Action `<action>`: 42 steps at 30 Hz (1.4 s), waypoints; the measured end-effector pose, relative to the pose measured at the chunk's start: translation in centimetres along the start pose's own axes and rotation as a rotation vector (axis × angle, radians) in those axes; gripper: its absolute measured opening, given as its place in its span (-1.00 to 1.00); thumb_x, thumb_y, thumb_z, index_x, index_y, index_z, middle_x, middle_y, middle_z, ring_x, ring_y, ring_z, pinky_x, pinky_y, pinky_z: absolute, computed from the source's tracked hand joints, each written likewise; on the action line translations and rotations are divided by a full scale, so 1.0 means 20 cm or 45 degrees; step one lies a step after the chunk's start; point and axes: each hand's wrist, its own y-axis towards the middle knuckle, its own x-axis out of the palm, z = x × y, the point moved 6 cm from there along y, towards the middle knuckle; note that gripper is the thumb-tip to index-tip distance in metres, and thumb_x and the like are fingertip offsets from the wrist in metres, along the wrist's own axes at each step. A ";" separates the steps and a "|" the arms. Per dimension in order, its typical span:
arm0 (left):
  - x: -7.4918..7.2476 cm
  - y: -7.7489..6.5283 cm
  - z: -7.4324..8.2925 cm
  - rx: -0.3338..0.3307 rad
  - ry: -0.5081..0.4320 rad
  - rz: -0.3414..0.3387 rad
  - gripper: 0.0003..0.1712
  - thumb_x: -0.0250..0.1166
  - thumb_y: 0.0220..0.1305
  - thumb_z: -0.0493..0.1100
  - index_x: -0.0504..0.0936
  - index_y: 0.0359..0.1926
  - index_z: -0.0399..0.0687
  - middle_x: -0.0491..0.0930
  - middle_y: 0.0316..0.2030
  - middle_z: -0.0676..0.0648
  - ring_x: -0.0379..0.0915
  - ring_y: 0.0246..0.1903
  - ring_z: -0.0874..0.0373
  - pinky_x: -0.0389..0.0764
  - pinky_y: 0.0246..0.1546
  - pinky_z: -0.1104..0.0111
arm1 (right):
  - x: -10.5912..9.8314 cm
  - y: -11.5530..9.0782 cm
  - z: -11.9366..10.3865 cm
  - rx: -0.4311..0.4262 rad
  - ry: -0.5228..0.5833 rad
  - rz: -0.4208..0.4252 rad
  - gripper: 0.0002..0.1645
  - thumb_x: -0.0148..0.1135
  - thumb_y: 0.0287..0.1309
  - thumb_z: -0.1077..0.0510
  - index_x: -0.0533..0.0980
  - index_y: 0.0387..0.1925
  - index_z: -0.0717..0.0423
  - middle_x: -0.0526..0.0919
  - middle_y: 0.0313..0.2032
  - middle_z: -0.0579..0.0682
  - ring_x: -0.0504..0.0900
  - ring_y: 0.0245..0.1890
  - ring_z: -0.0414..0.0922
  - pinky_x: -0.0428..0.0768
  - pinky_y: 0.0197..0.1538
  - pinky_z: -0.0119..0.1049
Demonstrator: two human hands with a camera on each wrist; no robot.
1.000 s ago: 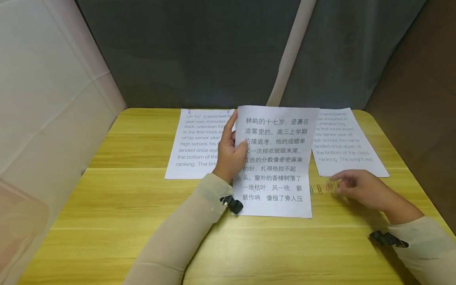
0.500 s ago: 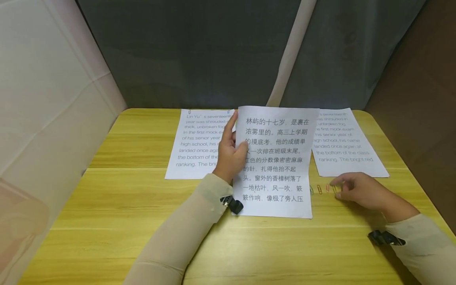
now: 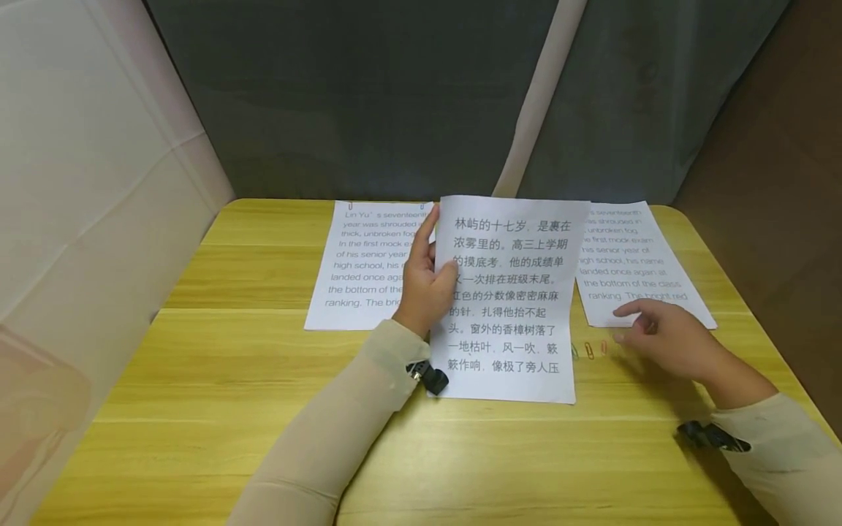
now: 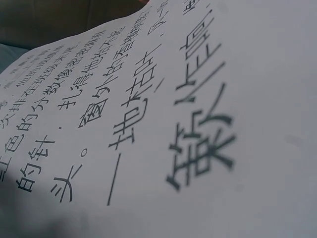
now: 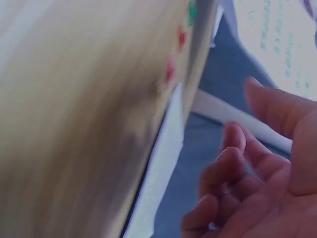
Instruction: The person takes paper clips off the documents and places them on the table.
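Observation:
My left hand point(image 3: 426, 288) holds an upright white sheet of paper point(image 3: 509, 383) printed with Chinese text, at its left side. The thumb lies on the front and the other fingers are partly hidden behind. In the left wrist view the printed sheet point(image 4: 277, 148) fills nearly everything. To the right, my right hand point(image 3: 671, 340) hovers over the table by a short row of paper clips. Its thumb and loosely bent fingers stand apart in the right wrist view, with nothing seen between them. A red paper clip point(image 3: 589, 351) and a pink paper clip point(image 3: 604, 348) lie left of the fingertips.
Behind the left hand lies an English-printed page point(image 3: 355, 314) with two clips on its top edge. Another English page point(image 3: 631, 270) lies at the back right, partly covered by the held sheet and right hand. A green paper clip point(image 3: 575, 352) shows at the sheet's right edge.
My right hand has risen a little away from the clips, and its thumb and index finger have spread apart. The left hand and its sheet have stayed in place.

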 end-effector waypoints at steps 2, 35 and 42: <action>0.00 0.00 0.00 0.000 0.009 0.003 0.06 0.02 0.35 -0.47 0.07 0.63 0.63 0.71 0.06 -0.13 0.77 -0.14 0.01 0.81 -0.29 0.21 | -0.02 0.01 -0.04 -0.047 0.021 0.102 -0.44 0.40 0.36 0.04 0.56 0.26 0.24 0.67 -0.27 0.09 0.58 -0.36 -0.06 0.52 -0.39 -0.35; -0.06 0.04 0.08 -0.152 -0.108 0.170 0.11 0.01 0.38 -0.50 0.03 0.56 0.82 0.69 0.13 -0.09 0.80 -0.17 -0.06 0.82 -0.27 0.18 | 0.26 -0.02 -0.37 -0.207 0.927 0.183 0.11 0.19 0.43 0.40 -0.17 0.72 -0.21 0.52 0.31 0.43 0.80 -0.07 -0.24 0.78 -0.08 -0.28; -0.03 0.04 0.03 -0.207 -0.138 0.096 0.13 0.04 0.42 -0.48 -0.09 0.59 0.83 0.66 0.16 -0.11 0.80 -0.19 -0.05 0.82 -0.23 0.17 | 0.24 0.00 -0.36 -0.123 0.894 0.305 0.05 0.12 0.41 0.43 -0.11 0.72 -0.12 0.56 0.30 0.38 0.75 -0.04 -0.39 0.77 -0.10 -0.37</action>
